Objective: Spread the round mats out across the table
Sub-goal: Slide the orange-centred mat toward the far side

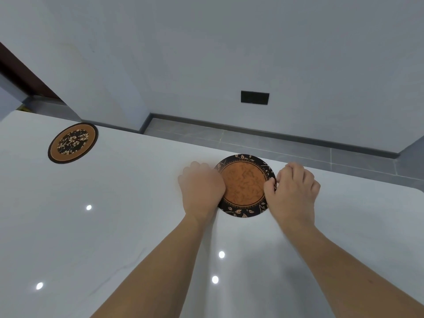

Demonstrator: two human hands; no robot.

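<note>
A round mat (244,187) with a brown centre and a black leaf-patterned rim lies flat near the far edge of the white table (114,226). My left hand (200,188) covers its left rim, fingers curled onto it. On the right rim, my right hand (293,190) pinches the edge between thumb and fingers. A second round mat (73,142), brown-rimmed with a dark flowered centre, lies flat at the far left, well apart from both hands.
The table's far edge runs just behind the near mat, with grey floor tiles (275,143) and a pale wall beyond. A black wall socket plate (255,97) sits low on the wall. Ceiling lights reflect as bright spots on the glossy tabletop.
</note>
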